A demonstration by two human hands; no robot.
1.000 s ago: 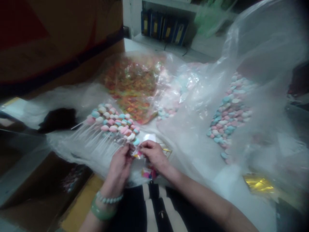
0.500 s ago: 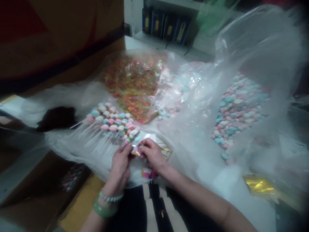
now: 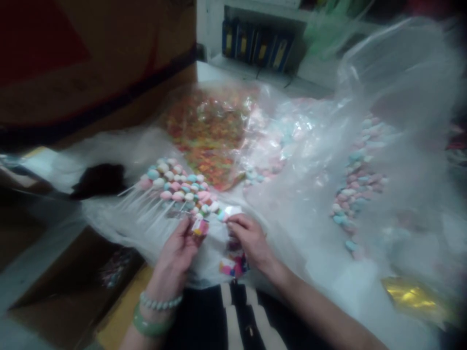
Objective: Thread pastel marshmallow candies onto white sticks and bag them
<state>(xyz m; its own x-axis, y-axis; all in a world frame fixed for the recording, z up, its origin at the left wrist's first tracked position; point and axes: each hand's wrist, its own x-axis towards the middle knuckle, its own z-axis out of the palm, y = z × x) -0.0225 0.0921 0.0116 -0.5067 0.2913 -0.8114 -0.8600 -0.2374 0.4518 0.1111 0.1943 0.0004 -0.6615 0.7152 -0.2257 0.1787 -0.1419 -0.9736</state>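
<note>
My left hand (image 3: 179, 248), with a beaded bracelet and a green bangle at its wrist, pinches a small clear packet with a pink and yellow print (image 3: 200, 227). My right hand (image 3: 251, 239) has its thumb and fingers closed beside a pale blue marshmallow (image 3: 222, 215); blur hides what is in its fingertips. Rows of pink, white and blue marshmallows on sticks (image 3: 175, 183) lie just beyond my left hand, their white sticks toward the left. Below my right hand lie colourful printed packets (image 3: 233, 266), partly covered by it.
Clear bags hold orange-green sweets (image 3: 211, 131) and pastel marshmallows (image 3: 359, 180). A large carton (image 3: 109, 63) stands at the back left, and an open box (image 3: 73, 287) sits low at the left. Gold foil (image 3: 410, 294) lies at right; blue binders (image 3: 257, 46) stand on a shelf behind.
My hands, close together before, have moved apart, the right one rightward. The printed packet now shows in my left fingers. The whole view has shifted slightly.
</note>
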